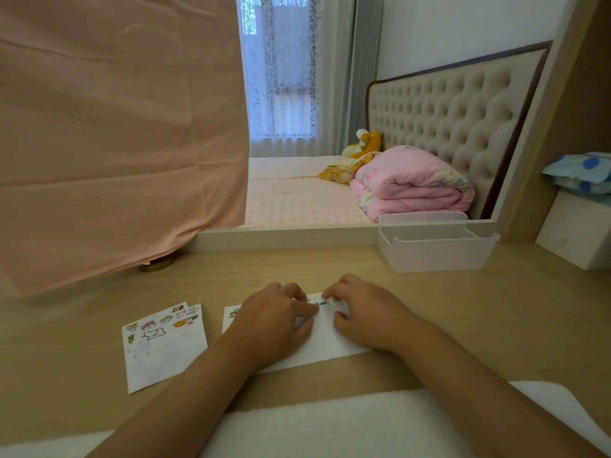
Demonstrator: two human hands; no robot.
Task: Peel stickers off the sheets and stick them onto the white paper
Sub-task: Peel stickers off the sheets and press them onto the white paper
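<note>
Flatly, left grip (pixel 274 320) presses white paper (pixel 325 342) — right grip (pixel 367 320) touches, fingers bent.

Soft daylight enters through the curtained window (pixel 281 71) at the back, the brightest patch, slightly washed out. The rest of the room is evenly and mildly lit, with a warm tint. On the desk (pixel 446 309) only faint, soft-edged shadows lie under the left hand (pixel 274 315) and right hand (pixel 363 315). The wide lens bends lines towards the edges: the headboard (pixel 463 104) leans and the forearms look stretched. The drawings on the sticker sheet (pixel 162 335) are small and a little blurred, and the white cloth (pixel 330 421) at the bottom edge is out of focus.
</note>
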